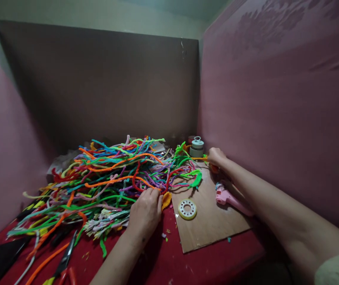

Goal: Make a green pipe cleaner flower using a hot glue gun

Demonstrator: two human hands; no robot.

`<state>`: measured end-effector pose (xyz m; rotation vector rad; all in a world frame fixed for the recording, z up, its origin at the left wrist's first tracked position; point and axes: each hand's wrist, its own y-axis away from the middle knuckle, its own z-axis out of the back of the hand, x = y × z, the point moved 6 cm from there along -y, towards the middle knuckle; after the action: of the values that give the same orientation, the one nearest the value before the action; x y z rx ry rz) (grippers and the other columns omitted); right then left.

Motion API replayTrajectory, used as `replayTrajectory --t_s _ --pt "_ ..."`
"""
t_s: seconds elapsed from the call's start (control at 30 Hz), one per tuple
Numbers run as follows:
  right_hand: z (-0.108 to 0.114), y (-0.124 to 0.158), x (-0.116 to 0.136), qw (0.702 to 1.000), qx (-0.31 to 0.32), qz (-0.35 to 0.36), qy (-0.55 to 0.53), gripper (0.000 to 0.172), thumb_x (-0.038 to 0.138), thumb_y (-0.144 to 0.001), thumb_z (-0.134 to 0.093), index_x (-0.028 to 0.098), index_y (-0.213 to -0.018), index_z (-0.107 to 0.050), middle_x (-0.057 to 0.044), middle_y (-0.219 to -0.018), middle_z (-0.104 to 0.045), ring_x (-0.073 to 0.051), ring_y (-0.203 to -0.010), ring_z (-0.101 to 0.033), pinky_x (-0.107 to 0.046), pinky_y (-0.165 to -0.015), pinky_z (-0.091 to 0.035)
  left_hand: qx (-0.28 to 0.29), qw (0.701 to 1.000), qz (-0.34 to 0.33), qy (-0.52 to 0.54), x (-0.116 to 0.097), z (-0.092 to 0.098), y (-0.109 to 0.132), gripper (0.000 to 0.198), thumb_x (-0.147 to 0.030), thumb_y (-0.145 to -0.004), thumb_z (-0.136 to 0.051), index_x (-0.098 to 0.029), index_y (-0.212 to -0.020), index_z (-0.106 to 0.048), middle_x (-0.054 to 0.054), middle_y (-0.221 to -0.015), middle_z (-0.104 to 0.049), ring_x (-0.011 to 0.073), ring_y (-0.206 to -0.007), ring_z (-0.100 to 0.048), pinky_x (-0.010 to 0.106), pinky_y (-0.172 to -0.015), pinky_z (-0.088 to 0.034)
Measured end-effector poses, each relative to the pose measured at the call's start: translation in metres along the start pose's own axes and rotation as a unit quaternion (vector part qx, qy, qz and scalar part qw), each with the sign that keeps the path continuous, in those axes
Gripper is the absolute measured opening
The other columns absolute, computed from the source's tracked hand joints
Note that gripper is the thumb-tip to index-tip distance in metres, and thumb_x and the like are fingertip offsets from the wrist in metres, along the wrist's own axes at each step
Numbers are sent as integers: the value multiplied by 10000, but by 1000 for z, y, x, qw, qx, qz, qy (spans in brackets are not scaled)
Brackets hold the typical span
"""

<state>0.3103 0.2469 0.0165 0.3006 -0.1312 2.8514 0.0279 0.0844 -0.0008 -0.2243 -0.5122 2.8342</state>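
Note:
My left hand (146, 209) is closed at the front right edge of the pipe cleaner pile (110, 174), next to an orange-yellow fuzzy piece (166, 200); its fingertips are hidden, so what it grips is unclear. Farther back, at the right, my right hand (216, 156) has its fingers curled together by an orange strip (199, 158) and a green bit, beside the pale green round container (197, 147). Between the hands lies a wooden board (205, 221) with a yellow tape roll (187, 209) and a pink glue gun (231, 198). A bright green looped piece (196, 179) rests at its back left.
Scissors (66, 257) with red handles lie at the front left on the red cloth (157, 261). A black item (0, 257) is at the far left. Pink walls (276, 99) stand at both sides, with a dark panel (104, 87) behind.

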Motion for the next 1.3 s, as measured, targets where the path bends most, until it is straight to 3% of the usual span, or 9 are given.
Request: replayTrajectory --t_s 0.2,0.37,0.53,0.57,0.67,0.77,1.0,1.1,1.3 --pt "20 5 -5 990 -82 19 -110 216 113 -704 -574 73 -890 -674 -186 -907 -673 -269 -897 -626 -286 -703 -451 -3 1000 -2 8 -2 3 0 229 -262 -886 -346 -202 -823 -558 50 -843 -603 184 -818 -570 265 -674 -418" --pt "45 37 17 957 -142 74 -241 258 148 -753 -467 102 -939 -641 -110 -858 -675 -166 -715 -620 -233 -608 -447 -40 997 0 72 -2 8 -1 220 -265 -878 -358 -207 -834 -565 54 -841 -609 187 -830 -577 274 -715 -431" --pt "44 108 63 912 -65 181 -361 188 244 -736 -537 128 -830 -653 -4 -610 -613 -77 -456 -488 -188 -442 -385 -120 943 68 302 10 24 -1 246 -358 -842 -438 -183 -974 -551 65 -926 -635 188 -860 -595 286 -754 -449" --pt "40 125 74 872 -14 227 -434 176 239 -721 -554 117 -800 -654 -2 -585 -596 -71 -439 -459 -189 -419 -360 -115 921 89 360 12 25 -1 266 -379 -828 -458 -179 -980 -549 54 -897 -640 179 -823 -601 277 -729 -455" --pt "27 165 95 783 85 290 -543 130 223 -675 -605 122 -735 -661 7 -584 -581 -60 -452 -440 -187 -426 -349 -43 858 103 501 8 23 -3 284 -405 -791 -507 -168 -933 -571 22 -791 -635 152 -725 -590 243 -628 -445" --pt "16 180 103 754 106 292 -579 110 225 -665 -630 129 -709 -659 20 -590 -559 -52 -452 -425 -184 -422 -343 77 812 77 574 -6 15 -2 260 -378 -738 -576 -141 -838 -608 -3 -681 -603 116 -605 -543 219 -555 -409" --pt "-6 180 110 661 179 250 -684 289 422 -752 -578 140 -779 -634 17 -580 -530 -68 -460 -449 -190 -413 -342 113 785 114 598 -7 5 0 212 -345 -720 -571 -140 -662 -576 -35 -498 -520 61 -388 -396 184 -388 -279" --pt "-11 181 112 665 169 256 -681 287 426 -738 -601 145 -788 -633 18 -590 -537 -68 -465 -444 -194 -422 -346 105 793 134 585 -5 7 0 215 -342 -708 -571 -140 -634 -572 -35 -467 -517 55 -361 -375 179 -370 -261" --pt "-17 183 114 716 135 240 -641 198 334 -681 -653 137 -699 -646 32 -527 -530 -68 -449 -417 -202 -426 -317 112 804 130 569 -8 3 2 168 -314 -719 -542 -153 -701 -586 -43 -449 -522 66 -344 -415 171 -352 -283"
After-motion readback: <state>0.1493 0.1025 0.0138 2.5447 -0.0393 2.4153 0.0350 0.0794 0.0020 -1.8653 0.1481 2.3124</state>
